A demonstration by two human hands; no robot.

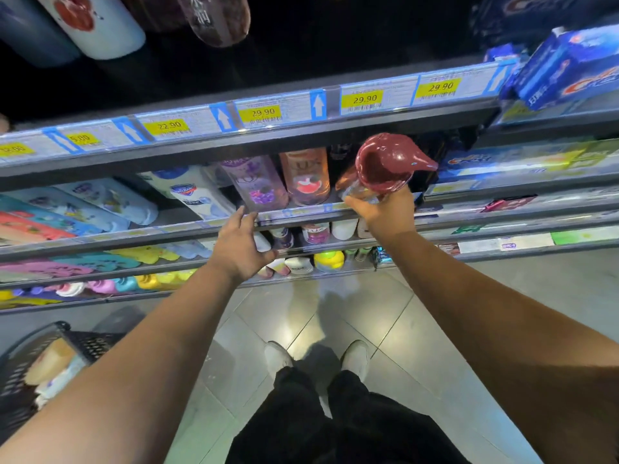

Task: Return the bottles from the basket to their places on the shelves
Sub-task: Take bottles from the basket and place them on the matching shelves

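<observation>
— Where is the bottle?
— The right hand (385, 214) grips the clear pink bottle with a maroon pump cap (385, 162), tilted at the grey metal shelf rail (301, 210), just right of a peach-pink bottle (304, 177).
— And the left hand (239, 246)?
— Fingers relaxed, empty, near that rail.

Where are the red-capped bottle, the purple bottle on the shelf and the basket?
red-capped bottle (385, 165): head view, on its dark red pump cap.
purple bottle (258, 185): head view, on its flowered label.
basket (93, 344): head view, on its black mesh wall.
</observation>
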